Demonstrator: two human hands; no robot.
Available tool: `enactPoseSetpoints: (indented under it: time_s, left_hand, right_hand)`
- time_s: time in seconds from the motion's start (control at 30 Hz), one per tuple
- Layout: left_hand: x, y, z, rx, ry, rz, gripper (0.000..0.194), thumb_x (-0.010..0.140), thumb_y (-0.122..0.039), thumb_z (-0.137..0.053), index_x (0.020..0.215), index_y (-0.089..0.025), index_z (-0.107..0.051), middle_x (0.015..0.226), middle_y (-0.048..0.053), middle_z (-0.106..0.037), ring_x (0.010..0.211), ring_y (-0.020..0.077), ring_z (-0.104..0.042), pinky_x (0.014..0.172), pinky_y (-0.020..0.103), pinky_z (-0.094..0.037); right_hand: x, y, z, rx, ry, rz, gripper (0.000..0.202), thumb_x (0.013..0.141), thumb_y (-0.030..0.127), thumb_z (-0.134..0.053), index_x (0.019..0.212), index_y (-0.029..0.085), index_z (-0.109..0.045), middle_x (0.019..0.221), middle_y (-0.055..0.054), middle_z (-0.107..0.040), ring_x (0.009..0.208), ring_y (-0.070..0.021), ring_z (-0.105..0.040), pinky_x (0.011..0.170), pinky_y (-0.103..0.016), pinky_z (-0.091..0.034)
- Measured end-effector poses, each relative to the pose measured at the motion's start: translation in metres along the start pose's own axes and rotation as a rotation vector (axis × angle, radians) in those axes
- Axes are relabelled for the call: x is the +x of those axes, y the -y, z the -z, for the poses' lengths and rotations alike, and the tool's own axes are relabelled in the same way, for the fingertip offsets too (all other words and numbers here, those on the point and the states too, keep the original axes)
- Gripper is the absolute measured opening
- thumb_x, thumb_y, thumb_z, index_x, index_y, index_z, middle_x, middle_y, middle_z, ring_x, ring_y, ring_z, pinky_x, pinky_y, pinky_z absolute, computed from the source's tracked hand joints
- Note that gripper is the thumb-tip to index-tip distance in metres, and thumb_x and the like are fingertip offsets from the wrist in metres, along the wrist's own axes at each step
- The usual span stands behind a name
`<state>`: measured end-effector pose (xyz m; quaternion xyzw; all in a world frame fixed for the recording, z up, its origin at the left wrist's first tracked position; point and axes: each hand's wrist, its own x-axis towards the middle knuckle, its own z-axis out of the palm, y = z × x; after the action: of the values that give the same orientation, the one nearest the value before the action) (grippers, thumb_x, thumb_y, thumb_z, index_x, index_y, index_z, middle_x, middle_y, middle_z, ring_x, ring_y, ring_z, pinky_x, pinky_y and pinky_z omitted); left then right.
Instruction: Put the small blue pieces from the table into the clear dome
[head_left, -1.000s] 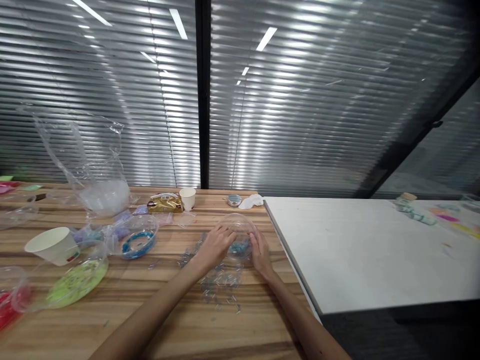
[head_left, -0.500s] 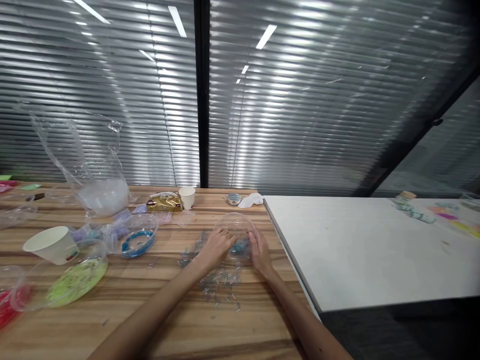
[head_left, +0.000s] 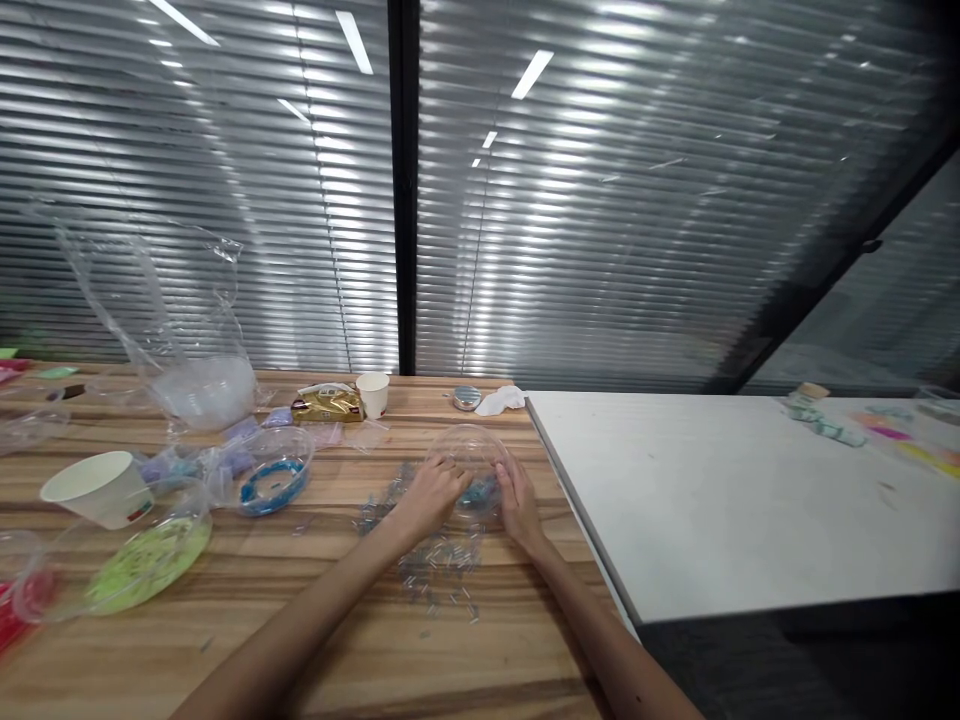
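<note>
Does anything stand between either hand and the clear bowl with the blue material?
Nothing visible does. The left hand reaches over the left side of the clear bowl, and the right hand holds its right side. Loose clear pieces lie on its near side.

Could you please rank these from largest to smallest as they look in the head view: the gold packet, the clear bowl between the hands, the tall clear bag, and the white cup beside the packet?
1. Tall clear bag
2. Clear bowl
3. Gold packet
4. White cup

The bowl is nearest the camera, which may flatter it.
</note>
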<state>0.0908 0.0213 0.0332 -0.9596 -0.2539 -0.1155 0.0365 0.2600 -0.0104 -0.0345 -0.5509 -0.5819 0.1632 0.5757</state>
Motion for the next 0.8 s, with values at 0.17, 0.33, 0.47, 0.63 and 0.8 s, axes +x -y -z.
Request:
enactPoseSetpoints:
  time_s: [0.17,0.33,0.47,0.63,0.8]
  left_hand:
    - [0.0001,-0.0019,0.0007,0.050,0.005,-0.006,0.020,0.085,-0.001,-0.045,0.094,-0.014,-0.057,0.090,0.008,-0.064,0.089,0.0223,-0.058,0.087,0.037,-0.039]
    - [0.0009,-0.0045,0.0029,0.071,0.025,-0.007,0.018,0.083,0.001,-0.045,0.086,-0.014,-0.056,0.087,0.006,-0.065,0.086,0.0209,-0.058,0.087,0.036,-0.039]
    - [0.0017,-0.0050,0.0020,0.084,0.053,-0.003,0.016,0.083,0.000,-0.046,0.083,-0.013,-0.055,0.087,0.007,-0.065,0.083,0.0211,-0.058,0.084,0.036,-0.040]
    - [0.0012,-0.0045,-0.0014,0.089,0.068,-0.015,0.014,0.083,-0.001,-0.046,0.085,-0.013,-0.055,0.088,0.008,-0.064,0.085,0.0216,-0.058,0.083,0.035,-0.039]
    - [0.0008,-0.0031,-0.0060,0.100,0.095,-0.028,0.014,0.084,-0.003,-0.047,0.090,-0.013,-0.055,0.092,0.008,-0.064,0.087,0.0220,-0.058,0.083,0.035,-0.038]
  right_hand:
    - [-0.0001,0.0002,0.0005,-0.003,0.004,-0.001,0.042,0.094,0.039,-0.035,0.129,0.020,-0.050,0.120,-0.008,-0.059,0.111,-0.0209,-0.052,0.098,-0.039,-0.039]
    - [-0.0001,0.0008,0.0011,-0.015,0.014,0.009,0.043,0.094,0.039,-0.034,0.130,0.020,-0.049,0.121,-0.009,-0.058,0.111,-0.0207,-0.053,0.098,-0.039,-0.039]
    - [0.0002,0.0004,0.0009,-0.014,0.018,0.008,0.043,0.094,0.039,-0.033,0.129,0.019,-0.049,0.121,-0.009,-0.058,0.111,-0.0208,-0.053,0.097,-0.039,-0.040]
    - [0.0002,-0.0001,0.0007,-0.003,0.031,0.003,0.043,0.094,0.039,-0.033,0.130,0.019,-0.048,0.126,-0.009,-0.056,0.115,-0.0202,-0.051,0.100,-0.039,-0.038]
    - [0.0005,-0.0017,0.0005,-0.015,0.037,-0.008,0.043,0.094,0.039,-0.033,0.129,0.019,-0.049,0.122,-0.009,-0.058,0.109,-0.0203,-0.054,0.097,-0.038,-0.040]
